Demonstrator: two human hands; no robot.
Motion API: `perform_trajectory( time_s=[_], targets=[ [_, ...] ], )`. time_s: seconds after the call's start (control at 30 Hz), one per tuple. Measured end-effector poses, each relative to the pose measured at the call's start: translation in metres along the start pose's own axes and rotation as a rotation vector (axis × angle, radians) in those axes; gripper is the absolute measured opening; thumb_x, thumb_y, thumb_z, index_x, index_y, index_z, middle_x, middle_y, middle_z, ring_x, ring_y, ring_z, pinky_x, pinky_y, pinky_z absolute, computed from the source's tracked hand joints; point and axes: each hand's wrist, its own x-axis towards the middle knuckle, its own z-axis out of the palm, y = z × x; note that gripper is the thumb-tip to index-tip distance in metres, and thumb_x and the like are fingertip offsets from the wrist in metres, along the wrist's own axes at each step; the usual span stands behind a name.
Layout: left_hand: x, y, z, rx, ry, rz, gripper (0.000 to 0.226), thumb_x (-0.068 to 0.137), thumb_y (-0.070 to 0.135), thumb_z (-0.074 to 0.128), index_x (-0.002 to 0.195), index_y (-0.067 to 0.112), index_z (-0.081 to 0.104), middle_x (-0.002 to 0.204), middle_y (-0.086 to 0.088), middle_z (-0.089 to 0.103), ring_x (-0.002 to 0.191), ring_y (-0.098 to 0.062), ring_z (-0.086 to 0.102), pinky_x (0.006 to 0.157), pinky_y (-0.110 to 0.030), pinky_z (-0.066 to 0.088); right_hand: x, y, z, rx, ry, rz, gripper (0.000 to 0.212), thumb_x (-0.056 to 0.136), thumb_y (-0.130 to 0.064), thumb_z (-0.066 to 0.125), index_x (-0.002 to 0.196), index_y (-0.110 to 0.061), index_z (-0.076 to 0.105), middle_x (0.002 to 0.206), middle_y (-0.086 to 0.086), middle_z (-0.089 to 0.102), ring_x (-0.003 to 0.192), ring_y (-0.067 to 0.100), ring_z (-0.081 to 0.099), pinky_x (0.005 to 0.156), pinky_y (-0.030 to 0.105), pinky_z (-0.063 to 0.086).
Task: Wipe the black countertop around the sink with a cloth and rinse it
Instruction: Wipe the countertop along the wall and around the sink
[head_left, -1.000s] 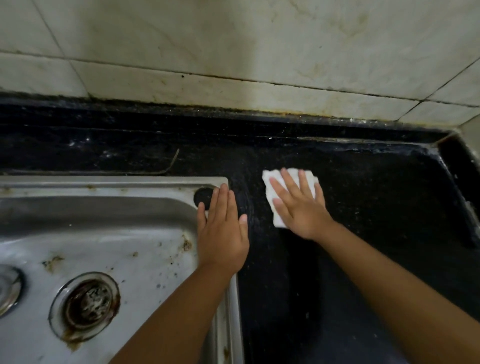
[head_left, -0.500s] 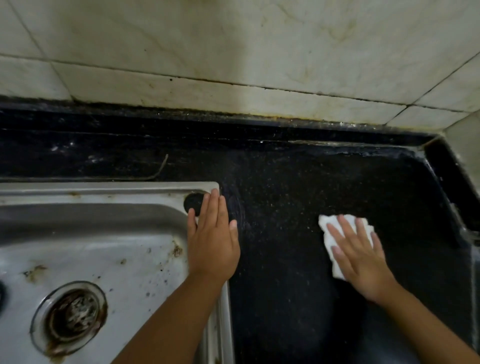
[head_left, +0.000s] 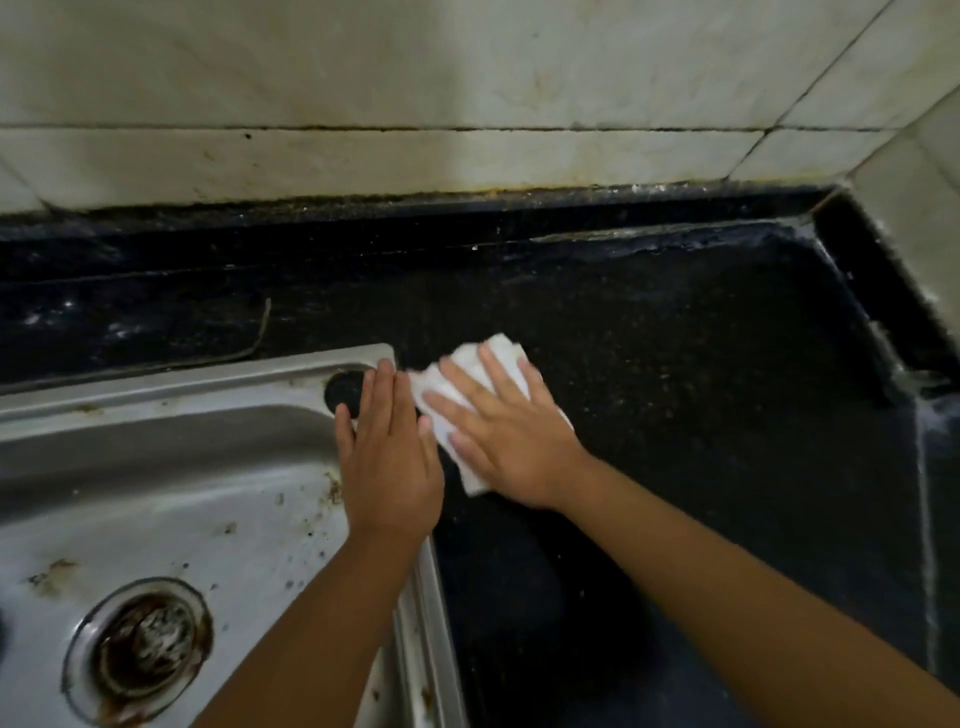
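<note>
A folded white cloth (head_left: 497, 354) lies on the black countertop (head_left: 701, 395) just right of the sink's back right corner. My right hand (head_left: 511, 436) presses flat on the cloth with spread, straight fingers and covers most of it. My left hand (head_left: 387, 460) rests flat on the rim of the steel sink (head_left: 171, 374), fingers straight and together, next to a round black hole in the rim. The two hands nearly touch.
The sink basin has a rusty drain (head_left: 140, 649) at the lower left and brown stains. Stained white wall tiles (head_left: 467, 104) rise behind the counter and at the right corner. A raised black ledge (head_left: 878, 312) borders the counter on the right.
My right hand has slid the cloth left across the counter, from the right side back to beside the sink corner. My left hand has stayed on the sink rim.
</note>
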Motion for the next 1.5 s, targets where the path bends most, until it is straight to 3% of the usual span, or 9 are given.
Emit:
perform_trajectory(
  time_s=[0.23,0.47,0.57,0.7,0.83,1.03,1.13,1.3,1.5],
  targets=[
    [0.0,0.0,0.0,0.003,0.012,0.001,0.063,0.089,0.033,0.011,0.143,0.001,0.018,0.154,-0.01,0.013,0.14,-0.013,0.004,0.109,-0.03,-0.011,-0.181,0.033,0.044,-0.078,-0.025,0.157,0.049,0.1,-0.039,0.007,0.148,-0.03,0.003,0.157,-0.005,0.001,0.144,0.023,0.005,0.108,0.047,0.013],
    [0.0,0.001,0.0,0.077,-0.027,-0.018,0.05,0.1,0.024,0.02,0.145,0.005,0.009,0.155,-0.006,0.002,0.143,-0.016,-0.001,0.112,-0.031,-0.011,-0.057,0.097,0.002,0.159,-0.038,0.773,0.052,0.098,-0.045,0.011,0.146,-0.034,-0.004,0.155,-0.009,-0.014,0.142,0.024,-0.016,0.113,0.049,-0.007],
    [0.0,0.001,0.0,0.094,-0.035,-0.024,0.051,0.1,0.026,0.019,0.145,0.006,0.009,0.155,-0.004,0.001,0.143,-0.015,-0.002,0.111,-0.03,-0.011,-0.013,0.054,-0.005,0.121,-0.109,0.559,0.051,0.1,-0.04,0.013,0.147,-0.033,-0.004,0.156,-0.004,-0.013,0.142,0.028,-0.015,0.112,0.053,-0.007],
    [-0.001,0.003,-0.003,0.121,-0.047,-0.034,0.052,0.099,0.028,0.017,0.145,0.005,0.011,0.155,-0.004,0.003,0.143,-0.015,0.0,0.112,-0.031,-0.009,-0.065,-0.026,0.032,-0.033,0.117,0.194,0.047,0.099,-0.038,0.01,0.139,-0.032,0.034,0.148,0.001,0.034,0.134,0.034,0.029,0.106,0.056,0.022],
    [-0.002,0.006,-0.006,0.151,-0.063,-0.047,0.051,0.099,0.025,0.019,0.146,0.006,0.007,0.156,-0.004,-0.001,0.143,-0.015,-0.003,0.113,-0.032,-0.009,-0.181,-0.04,0.068,-0.064,0.056,0.023,0.05,0.099,-0.039,0.008,0.148,-0.029,0.012,0.157,0.0,0.006,0.139,0.031,0.016,0.106,0.053,0.015],
    [-0.008,0.014,-0.014,0.216,-0.067,-0.123,0.053,0.1,0.032,0.016,0.146,0.009,0.006,0.156,-0.004,-0.002,0.143,-0.015,-0.006,0.114,-0.04,-0.007,-0.199,0.033,0.042,-0.084,-0.007,0.327,0.055,0.097,-0.045,-0.006,0.146,-0.031,0.013,0.152,-0.001,0.018,0.142,0.025,0.004,0.105,0.054,0.023],
    [-0.029,0.023,-0.025,0.151,-0.018,-0.121,0.052,0.1,0.03,0.018,0.146,0.009,0.009,0.156,-0.005,0.003,0.143,-0.017,-0.003,0.114,-0.039,-0.005,-0.149,0.028,0.026,-0.007,-0.076,0.458,0.075,0.08,-0.057,-0.022,0.147,-0.033,0.0,0.155,-0.009,-0.012,0.143,0.026,-0.012,0.113,0.052,0.001],
    [-0.117,0.017,-0.034,0.099,-0.017,-0.105,0.049,0.099,0.025,0.022,0.146,0.011,0.016,0.155,-0.006,0.011,0.143,-0.017,0.003,0.114,-0.04,0.002,-0.167,-0.063,0.053,-0.052,0.056,0.146,0.055,0.093,-0.041,0.01,0.134,-0.03,0.045,0.141,0.002,0.045,0.13,0.034,0.033,0.107,0.056,0.017],
    [-0.262,-0.005,-0.031,0.147,-0.014,-0.205,0.081,0.078,0.051,0.001,0.144,0.008,0.019,0.152,-0.003,0.013,0.135,-0.008,0.001,0.113,-0.038,0.001,-0.268,-0.1,0.091,-0.047,0.143,-0.158,0.044,0.098,-0.034,0.008,0.132,-0.03,0.037,0.141,-0.004,0.033,0.129,0.029,0.031,0.108,0.05,0.009]
  ],
)
